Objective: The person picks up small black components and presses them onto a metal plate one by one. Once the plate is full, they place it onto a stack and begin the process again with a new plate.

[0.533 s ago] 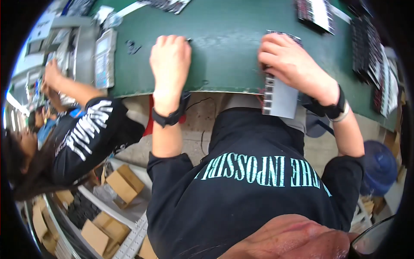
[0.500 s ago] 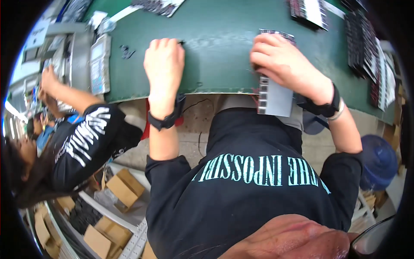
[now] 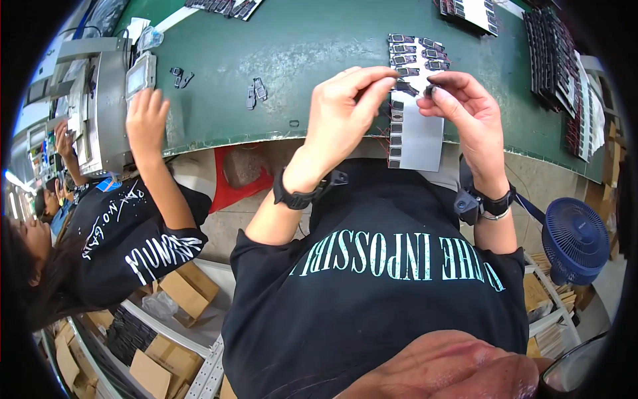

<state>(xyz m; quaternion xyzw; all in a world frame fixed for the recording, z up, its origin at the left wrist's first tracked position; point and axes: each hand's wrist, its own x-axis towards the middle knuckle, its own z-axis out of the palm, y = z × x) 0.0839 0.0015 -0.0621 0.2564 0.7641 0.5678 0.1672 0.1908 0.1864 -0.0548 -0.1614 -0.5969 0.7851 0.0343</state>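
Note:
A grey-white card point(image 3: 425, 143) lies over the table's front edge. Small black rectangular parts point(image 3: 401, 49) with pale centres sit on its far half, and more line its left side, where thin red wires show. Over the card's middle, my left hand point(image 3: 347, 110) has thumb and forefinger pinched beside a small black part point(image 3: 406, 87). Facing it from the right, my right hand point(image 3: 468, 110) pinches a dark little piece point(image 3: 430, 90) between thumb and fingertips. Whether the two pieces are joined cannot be made out.
Loose black parts point(image 3: 256, 92) lie on the green table point(image 3: 319, 66) to the left. Stacked cards of parts point(image 3: 550, 60) stand at the right, with another loaded card point(image 3: 470, 14) farther back. A co-worker's hand point(image 3: 147, 120) is near the left machine; a blue fan point(image 3: 575, 241) stands right.
My left hand has moved right to the card, and loose parts now show where it was. My right hand has lifted off the card's far end and turned, uncovering its parts. The co-worker's arm has swung inward.

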